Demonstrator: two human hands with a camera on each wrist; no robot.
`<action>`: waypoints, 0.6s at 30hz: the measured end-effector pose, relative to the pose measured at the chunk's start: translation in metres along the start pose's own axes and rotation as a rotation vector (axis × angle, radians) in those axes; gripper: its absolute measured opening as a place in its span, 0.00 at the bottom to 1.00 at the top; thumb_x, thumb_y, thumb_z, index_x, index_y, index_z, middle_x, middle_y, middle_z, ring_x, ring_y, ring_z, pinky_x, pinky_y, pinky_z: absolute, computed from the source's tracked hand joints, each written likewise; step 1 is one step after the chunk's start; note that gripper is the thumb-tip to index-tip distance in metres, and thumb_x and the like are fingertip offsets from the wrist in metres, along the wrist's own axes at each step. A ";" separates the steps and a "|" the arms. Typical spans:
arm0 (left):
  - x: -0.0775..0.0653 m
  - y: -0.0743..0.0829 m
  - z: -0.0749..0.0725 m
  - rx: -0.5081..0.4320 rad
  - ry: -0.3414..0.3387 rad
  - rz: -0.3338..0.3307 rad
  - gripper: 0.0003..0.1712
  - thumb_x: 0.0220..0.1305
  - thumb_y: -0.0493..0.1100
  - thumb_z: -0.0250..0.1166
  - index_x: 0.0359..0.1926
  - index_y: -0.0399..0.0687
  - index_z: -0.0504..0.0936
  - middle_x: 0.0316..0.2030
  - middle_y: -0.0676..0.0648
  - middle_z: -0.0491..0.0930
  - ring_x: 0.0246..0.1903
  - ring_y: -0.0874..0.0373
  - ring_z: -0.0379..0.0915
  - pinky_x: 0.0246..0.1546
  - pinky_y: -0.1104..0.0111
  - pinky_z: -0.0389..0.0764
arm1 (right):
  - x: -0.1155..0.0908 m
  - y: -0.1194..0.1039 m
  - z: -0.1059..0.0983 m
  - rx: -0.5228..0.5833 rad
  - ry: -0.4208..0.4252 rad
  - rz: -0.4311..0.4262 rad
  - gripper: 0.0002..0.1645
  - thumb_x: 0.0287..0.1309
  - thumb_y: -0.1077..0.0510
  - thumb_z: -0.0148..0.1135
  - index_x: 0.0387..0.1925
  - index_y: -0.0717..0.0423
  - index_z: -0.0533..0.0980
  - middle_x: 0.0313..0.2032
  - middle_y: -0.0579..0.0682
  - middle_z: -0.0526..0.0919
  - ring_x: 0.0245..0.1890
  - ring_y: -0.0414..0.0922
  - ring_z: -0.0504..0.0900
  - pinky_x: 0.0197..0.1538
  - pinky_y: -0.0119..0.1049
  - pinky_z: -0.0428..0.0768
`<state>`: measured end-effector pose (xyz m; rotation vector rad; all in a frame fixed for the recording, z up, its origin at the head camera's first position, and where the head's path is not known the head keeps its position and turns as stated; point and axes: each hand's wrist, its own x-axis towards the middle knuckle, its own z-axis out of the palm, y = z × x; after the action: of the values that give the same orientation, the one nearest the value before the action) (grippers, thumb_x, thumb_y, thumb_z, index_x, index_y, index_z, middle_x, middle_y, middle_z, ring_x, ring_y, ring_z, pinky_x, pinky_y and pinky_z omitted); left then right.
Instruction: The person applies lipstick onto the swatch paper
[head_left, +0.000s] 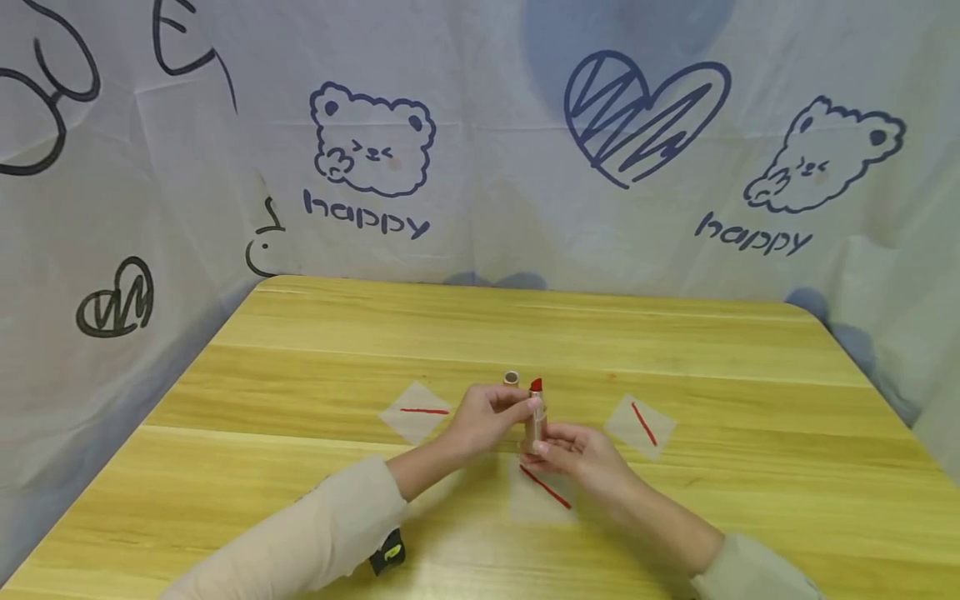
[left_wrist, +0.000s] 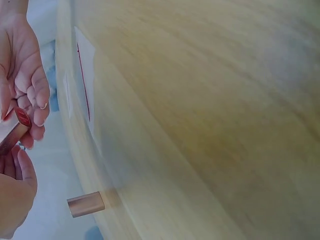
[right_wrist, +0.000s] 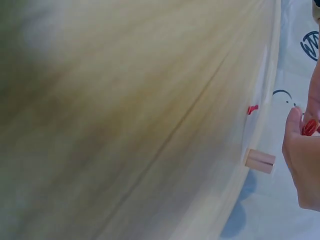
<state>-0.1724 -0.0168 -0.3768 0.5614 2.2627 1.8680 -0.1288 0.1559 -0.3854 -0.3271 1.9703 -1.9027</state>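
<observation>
An uncapped lipstick with a red tip stands upright between my two hands, above the tabletop. My left hand pinches its upper tube between thumb and fingers. The right hand holds the lower end, thumb in front. In both wrist views the round red underside of the lipstick shows beside the fingers. Just behind the left hand, the lipstick's cap stands on the table, open end up; it is also in the right wrist view as a rose-gold cap.
Pale paper squares lie on the wooden table, each with a red stroke: a left paper, a right paper and a near paper below the hands. A dark object shows beside the left sleeve. A drawn-on white cloth hangs behind.
</observation>
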 end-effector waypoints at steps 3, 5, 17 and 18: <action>-0.001 0.001 -0.002 0.010 -0.022 -0.004 0.15 0.63 0.42 0.61 0.43 0.33 0.83 0.40 0.37 0.84 0.41 0.53 0.81 0.43 0.73 0.80 | 0.001 0.001 -0.001 0.003 -0.012 0.013 0.28 0.64 0.61 0.53 0.57 0.81 0.62 0.53 0.71 0.74 0.47 0.46 0.82 0.53 0.36 0.79; -0.001 0.000 -0.002 0.019 -0.035 0.000 0.16 0.63 0.42 0.61 0.43 0.33 0.82 0.40 0.37 0.84 0.40 0.55 0.81 0.42 0.74 0.79 | 0.002 0.002 -0.002 0.003 -0.017 0.012 0.28 0.64 0.61 0.53 0.56 0.81 0.63 0.53 0.71 0.74 0.47 0.46 0.82 0.53 0.36 0.79; 0.000 -0.004 -0.005 0.036 -0.088 0.033 0.16 0.64 0.42 0.60 0.43 0.31 0.82 0.40 0.36 0.84 0.35 0.65 0.79 0.36 0.75 0.79 | 0.005 0.004 -0.004 -0.024 -0.046 -0.006 0.26 0.62 0.64 0.54 0.54 0.83 0.64 0.50 0.72 0.76 0.45 0.44 0.83 0.51 0.35 0.80; 0.000 -0.004 -0.004 0.033 -0.088 0.032 0.16 0.63 0.42 0.60 0.43 0.31 0.82 0.40 0.36 0.83 0.35 0.66 0.79 0.36 0.74 0.79 | 0.005 0.004 -0.004 -0.027 -0.046 -0.006 0.26 0.62 0.64 0.54 0.54 0.83 0.65 0.50 0.72 0.76 0.45 0.44 0.83 0.51 0.35 0.80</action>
<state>-0.1744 -0.0215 -0.3795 0.6754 2.2453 1.7861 -0.1348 0.1580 -0.3897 -0.3811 1.9683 -1.8566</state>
